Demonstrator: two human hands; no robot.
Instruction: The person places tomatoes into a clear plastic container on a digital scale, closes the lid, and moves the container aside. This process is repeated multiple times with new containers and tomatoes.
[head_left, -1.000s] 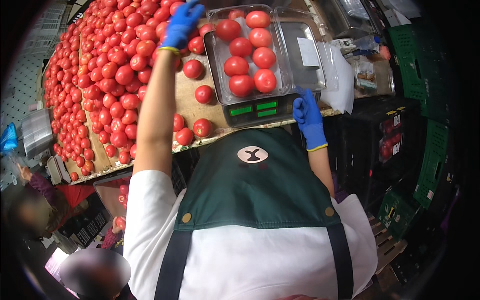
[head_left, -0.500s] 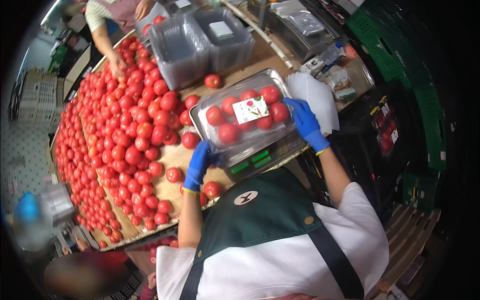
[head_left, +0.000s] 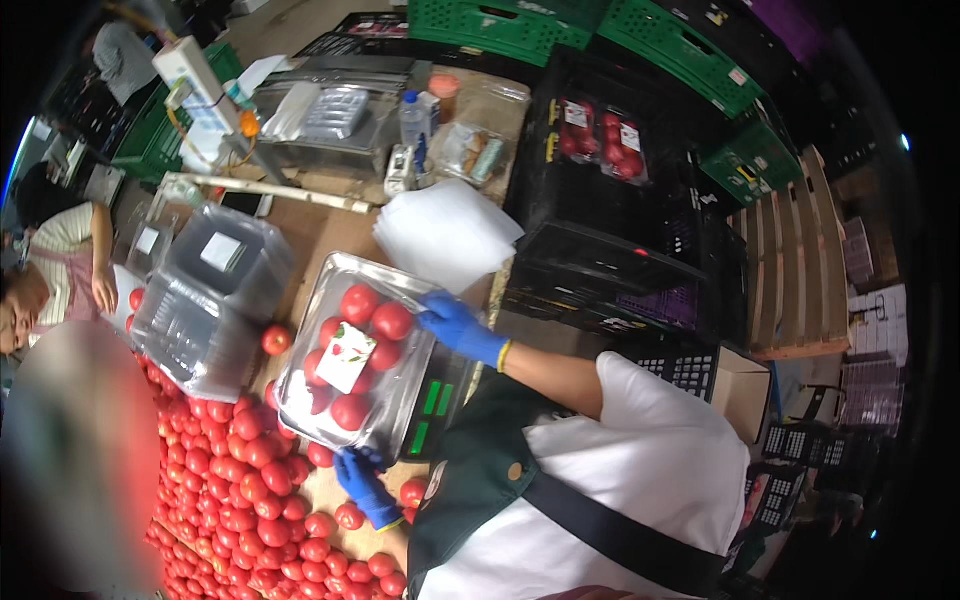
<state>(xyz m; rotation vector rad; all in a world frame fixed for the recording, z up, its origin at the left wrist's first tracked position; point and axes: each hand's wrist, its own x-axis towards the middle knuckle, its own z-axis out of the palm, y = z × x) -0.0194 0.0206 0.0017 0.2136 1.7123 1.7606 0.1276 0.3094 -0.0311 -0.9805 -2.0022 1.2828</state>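
A clear plastic pack of red tomatoes (head_left: 390, 321) with a white printed label (head_left: 345, 358) lies over a shiny metal weighing tray (head_left: 414, 392). My right hand (head_left: 462, 328), in a blue glove, grips the pack's far right corner. At the near end, my blue-gloved left hand (head_left: 365, 487) has its fingers curled at the pack's edge; its fingertips are partly hidden. The scale's green displays (head_left: 437, 398) glow beside the tray. Loose tomatoes (head_left: 245, 490) are heaped to the left of the pack.
Stacked clear containers (head_left: 215, 300) stand left of the tray, white sheets (head_left: 445, 235) beyond it. Black crates (head_left: 600, 225) with packed tomatoes (head_left: 622, 148) are on the right, a wooden pallet (head_left: 790, 260) farther right. A co-worker (head_left: 70, 245) is at the far left.
My view has swung to the right, bringing the black crates and pallet further in. Both hands stay at the ends of the tomato pack, which remains over the tray.
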